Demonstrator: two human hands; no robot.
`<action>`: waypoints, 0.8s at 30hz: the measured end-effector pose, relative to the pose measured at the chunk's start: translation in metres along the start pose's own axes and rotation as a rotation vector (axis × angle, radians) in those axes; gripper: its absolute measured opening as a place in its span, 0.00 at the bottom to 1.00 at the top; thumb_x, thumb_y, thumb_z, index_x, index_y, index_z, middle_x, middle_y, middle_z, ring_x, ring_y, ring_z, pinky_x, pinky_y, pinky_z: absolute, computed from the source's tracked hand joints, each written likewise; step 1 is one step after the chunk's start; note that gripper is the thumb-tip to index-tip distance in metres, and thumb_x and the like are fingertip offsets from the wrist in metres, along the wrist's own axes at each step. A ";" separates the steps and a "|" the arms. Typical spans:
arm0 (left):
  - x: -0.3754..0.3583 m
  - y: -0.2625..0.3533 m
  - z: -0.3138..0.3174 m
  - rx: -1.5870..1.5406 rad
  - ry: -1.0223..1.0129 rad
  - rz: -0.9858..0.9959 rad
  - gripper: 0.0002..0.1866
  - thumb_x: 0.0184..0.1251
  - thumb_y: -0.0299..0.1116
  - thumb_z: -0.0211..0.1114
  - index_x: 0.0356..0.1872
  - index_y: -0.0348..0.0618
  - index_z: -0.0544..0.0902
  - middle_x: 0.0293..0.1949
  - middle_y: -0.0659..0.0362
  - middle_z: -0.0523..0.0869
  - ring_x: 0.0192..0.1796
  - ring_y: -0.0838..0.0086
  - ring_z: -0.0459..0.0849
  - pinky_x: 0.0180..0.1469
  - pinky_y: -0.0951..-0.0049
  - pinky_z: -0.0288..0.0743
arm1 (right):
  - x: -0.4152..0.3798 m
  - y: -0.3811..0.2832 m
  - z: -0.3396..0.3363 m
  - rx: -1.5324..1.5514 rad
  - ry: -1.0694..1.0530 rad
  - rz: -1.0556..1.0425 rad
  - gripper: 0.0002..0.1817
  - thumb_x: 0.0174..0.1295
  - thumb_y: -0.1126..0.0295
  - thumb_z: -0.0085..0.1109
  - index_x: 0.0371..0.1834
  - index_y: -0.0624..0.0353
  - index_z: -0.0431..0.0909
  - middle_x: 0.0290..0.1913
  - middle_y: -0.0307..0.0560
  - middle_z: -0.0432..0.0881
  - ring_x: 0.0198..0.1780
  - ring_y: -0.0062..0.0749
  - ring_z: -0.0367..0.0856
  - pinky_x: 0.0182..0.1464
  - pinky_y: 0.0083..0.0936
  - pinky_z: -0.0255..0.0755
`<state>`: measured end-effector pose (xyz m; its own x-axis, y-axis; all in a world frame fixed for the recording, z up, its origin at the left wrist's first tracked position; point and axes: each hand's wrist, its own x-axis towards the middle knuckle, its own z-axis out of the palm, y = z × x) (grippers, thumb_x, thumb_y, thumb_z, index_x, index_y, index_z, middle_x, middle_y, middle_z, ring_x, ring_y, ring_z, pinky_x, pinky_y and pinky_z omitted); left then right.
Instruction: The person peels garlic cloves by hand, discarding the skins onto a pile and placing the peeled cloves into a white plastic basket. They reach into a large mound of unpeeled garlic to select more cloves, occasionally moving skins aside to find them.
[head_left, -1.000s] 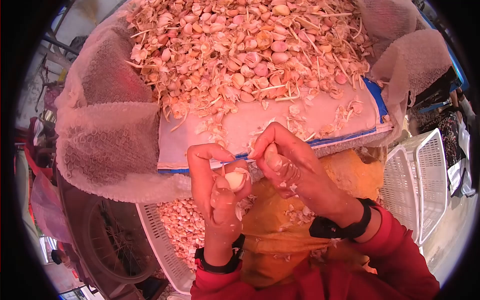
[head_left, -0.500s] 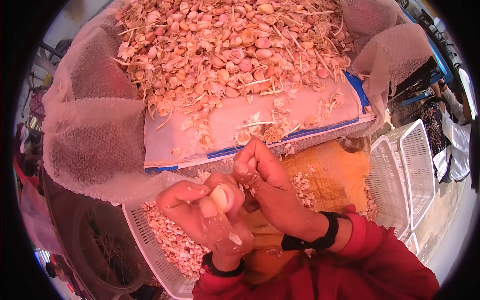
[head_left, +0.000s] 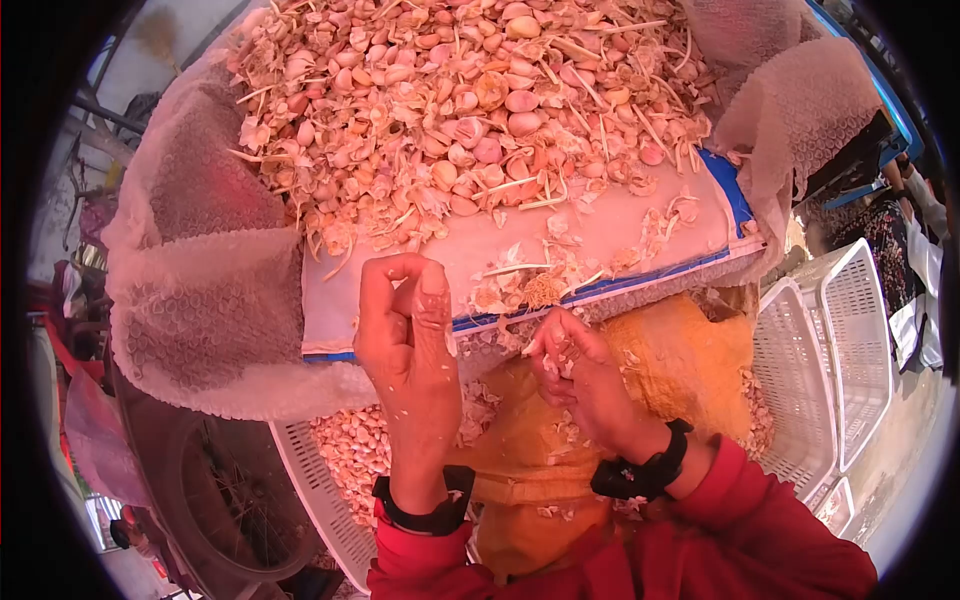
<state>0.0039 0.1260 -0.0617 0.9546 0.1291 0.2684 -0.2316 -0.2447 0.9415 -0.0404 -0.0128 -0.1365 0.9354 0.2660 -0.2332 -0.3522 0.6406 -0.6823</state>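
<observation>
Lower left, cloves [head_left: 345, 450] are lying in a crate [head_left: 304, 470]; at centre, below heaped garlic [head_left: 485, 150], our left hand [head_left: 410, 340] and right hand [head_left: 588, 380] are hovering, fingers curled, around what, if anything, we cannot tell; clinging peel [head_left: 528, 349] could be falling among the cloves.

A heap of garlic [head_left: 470, 110] lies on the far part of the tabletop [head_left: 335, 325], with bubble wrap [head_left: 195, 310] along the left and right sides. Garlic scraps [head_left: 540, 288] lie near its front edge, before the heap. The left hand [head_left: 408, 325] is left of the scraps; the right hand [head_left: 575, 368] is over a cloth [head_left: 690, 350]. Left of the cloth, a basket [head_left: 308, 490] has cloves [head_left: 345, 450] in it; farther left is a wheel [head_left: 185, 500]. Two crates [head_left: 862, 350] stand together right of the cloth.
</observation>
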 end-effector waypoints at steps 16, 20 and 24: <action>0.049 -0.068 -0.015 0.973 -0.292 0.026 0.09 0.68 0.34 0.55 0.45 0.43 0.71 0.26 0.50 0.82 0.34 0.52 0.82 0.35 0.58 0.71 | 0.007 -0.009 -0.021 0.147 0.029 0.172 0.11 0.72 0.60 0.46 0.34 0.54 0.65 0.23 0.34 0.63 0.20 0.13 0.54 0.20 0.11 0.50; 0.039 -0.070 -0.017 1.000 -0.295 0.053 0.10 0.67 0.32 0.56 0.47 0.44 0.71 0.28 0.50 0.82 0.33 0.53 0.82 0.35 0.58 0.72 | 0.003 -0.008 -0.022 0.106 -0.015 0.131 0.11 0.71 0.60 0.47 0.34 0.54 0.65 0.23 0.34 0.62 0.20 0.12 0.53 0.20 0.11 0.50; 0.027 -0.066 -0.012 0.964 -0.240 0.170 0.10 0.68 0.32 0.55 0.49 0.44 0.73 0.30 0.49 0.82 0.35 0.51 0.81 0.36 0.59 0.71 | 0.004 -0.003 -0.017 0.064 -0.032 0.104 0.11 0.71 0.61 0.47 0.34 0.54 0.66 0.23 0.33 0.63 0.19 0.12 0.54 0.20 0.11 0.50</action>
<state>0.0426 0.1575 -0.1145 0.9601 -0.1509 0.2352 -0.2194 -0.9285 0.2996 -0.0349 -0.0263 -0.1473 0.8923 0.3559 -0.2777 -0.4500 0.6524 -0.6098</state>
